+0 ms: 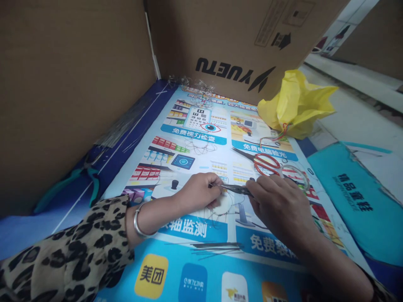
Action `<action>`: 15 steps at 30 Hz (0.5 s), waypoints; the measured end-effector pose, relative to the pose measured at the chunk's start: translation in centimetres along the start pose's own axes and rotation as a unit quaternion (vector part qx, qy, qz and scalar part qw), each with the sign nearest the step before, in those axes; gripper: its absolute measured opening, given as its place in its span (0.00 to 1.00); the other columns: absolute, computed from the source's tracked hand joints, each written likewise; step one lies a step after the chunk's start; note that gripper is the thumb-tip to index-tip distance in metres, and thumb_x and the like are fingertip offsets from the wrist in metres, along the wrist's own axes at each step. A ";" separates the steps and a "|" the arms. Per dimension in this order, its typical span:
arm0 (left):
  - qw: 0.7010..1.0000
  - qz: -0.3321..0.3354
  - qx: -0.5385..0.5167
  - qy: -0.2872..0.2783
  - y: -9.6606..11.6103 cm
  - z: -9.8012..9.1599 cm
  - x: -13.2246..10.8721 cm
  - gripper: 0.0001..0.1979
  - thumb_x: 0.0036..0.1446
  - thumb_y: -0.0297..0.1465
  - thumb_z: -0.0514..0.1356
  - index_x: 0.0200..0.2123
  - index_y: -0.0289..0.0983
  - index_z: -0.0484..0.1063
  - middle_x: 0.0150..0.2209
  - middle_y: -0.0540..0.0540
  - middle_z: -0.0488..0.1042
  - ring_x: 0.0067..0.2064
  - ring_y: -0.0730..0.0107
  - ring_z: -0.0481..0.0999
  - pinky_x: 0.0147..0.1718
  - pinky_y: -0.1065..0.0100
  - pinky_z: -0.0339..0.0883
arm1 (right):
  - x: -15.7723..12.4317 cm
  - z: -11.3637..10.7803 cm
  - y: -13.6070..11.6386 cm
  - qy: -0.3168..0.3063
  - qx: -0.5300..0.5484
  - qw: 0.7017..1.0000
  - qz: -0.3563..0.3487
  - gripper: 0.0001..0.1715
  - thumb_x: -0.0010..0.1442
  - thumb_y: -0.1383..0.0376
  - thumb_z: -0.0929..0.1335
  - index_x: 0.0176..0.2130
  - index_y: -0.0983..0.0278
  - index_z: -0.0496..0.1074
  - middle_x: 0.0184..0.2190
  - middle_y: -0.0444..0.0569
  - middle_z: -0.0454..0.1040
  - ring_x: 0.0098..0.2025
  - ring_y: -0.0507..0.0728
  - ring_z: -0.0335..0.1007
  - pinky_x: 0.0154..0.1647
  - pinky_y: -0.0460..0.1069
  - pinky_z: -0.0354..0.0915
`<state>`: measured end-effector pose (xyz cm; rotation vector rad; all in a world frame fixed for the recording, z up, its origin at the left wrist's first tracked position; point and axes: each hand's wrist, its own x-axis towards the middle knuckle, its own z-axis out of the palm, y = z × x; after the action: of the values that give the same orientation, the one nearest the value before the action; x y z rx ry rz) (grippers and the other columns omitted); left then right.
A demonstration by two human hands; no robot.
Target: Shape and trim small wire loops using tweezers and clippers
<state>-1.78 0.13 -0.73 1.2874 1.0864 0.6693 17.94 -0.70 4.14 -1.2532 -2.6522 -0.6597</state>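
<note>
blue-and-white printed poster (214, 289) on blue desk (28, 230); legible: 免费视力检查, 免费电脑验光, 美团. brown cardboard panel (189, 33): "yuetu", inverted. flat teal printed piece (330, 180): 精品童鞋. right hand (280, 205): grip clenched on dark metal needle-nose pliers (236, 189), long axis roughly crosswise, nose pointing left. left hand (204, 191): grip pinching thin silvery wire (221, 185) at the plier tip, above mid-poster. counts: pliers, 2, incl. teal-handled pliers (89, 168) far left; red-handled scissors (267, 162), 1, blades upper left; crumpled yellow bag (292, 105), 1; straight dark wires (217, 246), one bundle, too fine to count.
</note>
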 end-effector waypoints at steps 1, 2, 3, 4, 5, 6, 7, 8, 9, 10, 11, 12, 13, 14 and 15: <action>1.000 0.001 -0.001 0.000 0.0 0.0 0.0 0.06 0.52 0.32 0.54 0.29 0.35 0.67 0.16 0.52 0.68 0.17 0.79 0.67 0.18 0.76 0.61 | 0.0 0.0 0.0 0.000 -0.001 1.000 -0.001 0.10 0.55 0.69 0.62 0.23 0.62 0.65 0.21 0.45 0.62 0.28 0.54 0.52 0.31 0.50 0.45; 1.000 0.002 -0.003 -0.001 0.0 0.0 0.0 0.06 0.52 0.32 0.54 0.29 0.35 0.67 0.16 0.52 0.68 0.18 0.79 0.67 0.19 0.76 0.61 | 0.0 0.0 0.0 0.001 -0.002 1.000 -0.001 0.10 0.55 0.69 0.62 0.23 0.62 0.65 0.21 0.45 0.62 0.28 0.54 0.52 0.31 0.50 0.45; 1.000 0.002 -0.005 -0.001 0.0 0.0 0.0 0.06 0.52 0.32 0.54 0.29 0.35 0.67 0.17 0.52 0.68 0.18 0.78 0.67 0.19 0.76 0.62 | 0.0 0.0 0.0 0.003 -0.004 1.000 0.000 0.10 0.56 0.69 0.62 0.23 0.62 0.65 0.21 0.46 0.62 0.29 0.54 0.52 0.31 0.50 0.45; 1.000 0.003 -0.007 -0.001 -0.1 0.0 0.0 0.06 0.52 0.32 0.54 0.29 0.35 0.66 0.17 0.52 0.68 0.18 0.78 0.67 0.18 0.76 0.62 | 0.1 0.0 -0.1 0.006 -0.007 1.000 -0.001 0.10 0.56 0.69 0.62 0.24 0.62 0.65 0.22 0.46 0.62 0.29 0.54 0.52 0.31 0.50 0.45; 1.000 0.004 -0.008 0.000 -0.1 0.0 0.0 0.05 0.52 0.31 0.54 0.30 0.35 0.66 0.17 0.52 0.68 0.18 0.78 0.67 0.18 0.75 0.62 | 0.1 0.0 -0.1 0.008 -0.010 1.000 -0.001 0.10 0.55 0.69 0.62 0.24 0.62 0.65 0.22 0.46 0.62 0.29 0.54 0.52 0.31 0.50 0.45; 1.000 0.006 -0.008 0.002 -0.1 0.0 0.0 0.04 0.51 0.30 0.54 0.31 0.36 0.66 0.17 0.52 0.69 0.18 0.77 0.68 0.18 0.75 0.62 | 0.1 0.1 -0.1 0.010 -0.014 1.000 -0.001 0.10 0.55 0.69 0.63 0.24 0.62 0.65 0.22 0.46 0.63 0.29 0.54 0.52 0.31 0.50 0.45; 1.000 0.010 -0.007 0.004 -0.1 0.0 0.0 0.05 0.51 0.29 0.53 0.33 0.36 0.65 0.17 0.53 0.69 0.18 0.77 0.68 0.18 0.75 0.62 | 0.1 0.1 -0.1 0.012 -0.018 1.000 -0.001 0.09 0.55 0.70 0.63 0.24 0.62 0.65 0.22 0.46 0.63 0.28 0.54 0.52 0.31 0.50 0.45; 1.000 0.014 -0.006 0.006 -0.1 0.0 0.0 0.06 0.50 0.27 0.53 0.34 0.37 0.64 0.18 0.53 0.69 0.18 0.77 0.69 0.18 0.75 0.63 | 0.2 0.1 -0.1 0.013 -0.021 1.000 -0.002 0.09 0.55 0.70 0.63 0.24 0.62 0.65 0.22 0.46 0.63 0.28 0.54 0.52 0.31 0.50 0.45; 1.000 0.019 -0.004 0.007 -0.1 -0.1 0.0 0.08 0.50 0.26 0.52 0.36 0.37 0.63 0.19 0.54 0.69 0.18 0.76 0.69 0.18 0.75 0.63 | 0.2 0.2 -0.2 0.012 -0.025 1.000 -0.003 0.09 0.55 0.70 0.63 0.24 0.62 0.65 0.22 0.46 0.63 0.28 0.54 0.52 0.31 0.50 0.45; 1.000 0.023 -0.003 0.008 -0.1 -0.1 0.0 0.09 0.49 0.25 0.51 0.36 0.38 0.62 0.19 0.54 0.69 0.18 0.76 0.70 0.18 0.75 0.62 | 0.1 0.2 -0.2 0.011 -0.028 1.000 -0.003 0.09 0.55 0.70 0.63 0.24 0.62 0.65 0.22 0.46 0.63 0.28 0.54 0.52 0.31 0.50 0.45; 1.000 0.025 -0.003 0.008 0.0 -0.1 0.0 0.10 0.49 0.25 0.51 0.37 0.38 0.61 0.20 0.54 0.69 0.19 0.76 0.70 0.18 0.75 0.62 | 0.1 0.2 -0.2 0.009 -0.032 0.999 -0.003 0.09 0.54 0.71 0.63 0.24 0.62 0.65 0.22 0.46 0.63 0.28 0.54 0.52 0.31 0.50 0.45; 1.000 0.026 -0.005 0.008 0.0 -0.1 -0.1 0.09 0.49 0.25 0.51 0.36 0.39 0.61 0.20 0.54 0.69 0.19 0.75 0.70 0.18 0.75 0.62 | 0.1 0.3 -0.2 0.007 -0.034 0.999 -0.002 0.09 0.54 0.71 0.63 0.24 0.62 0.65 0.22 0.46 0.63 0.28 0.54 0.52 0.31 0.50 0.45; 1.000 0.025 -0.006 0.007 0.1 -0.2 -0.1 0.09 0.49 0.25 0.51 0.36 0.39 0.60 0.20 0.54 0.69 0.19 0.75 0.71 0.17 0.75 0.62 | 0.1 0.3 -0.2 0.004 -0.036 0.999 -0.002 0.08 0.54 0.71 0.63 0.24 0.62 0.65 0.22 0.46 0.63 0.29 0.54 0.53 0.31 0.50 0.45; 1.000 0.024 -0.008 0.006 0.2 -0.2 -0.1 0.08 0.49 0.25 0.51 0.35 0.39 0.60 0.20 0.54 0.68 0.19 0.74 0.71 0.17 0.75 0.62 | 0.1 0.3 -0.2 0.004 -0.036 0.999 -0.001 0.09 0.54 0.71 0.63 0.24 0.62 0.65 0.22 0.46 0.63 0.29 0.54 0.53 0.31 0.51 0.45; 1.000 0.023 -0.009 0.005 0.2 -0.2 -0.1 0.07 0.49 0.25 0.51 0.35 0.39 0.60 0.20 0.54 0.68 0.19 0.74 0.71 0.17 0.75 0.62 | 0.1 0.3 -0.2 0.006 -0.036 0.999 0.000 0.09 0.54 0.71 0.63 0.24 0.62 0.65 0.22 0.46 0.63 0.29 0.54 0.53 0.31 0.51 0.45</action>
<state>-1.95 0.13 -0.47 1.2989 1.0587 0.7188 17.75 -0.63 3.86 -1.2628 -2.6416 -0.7675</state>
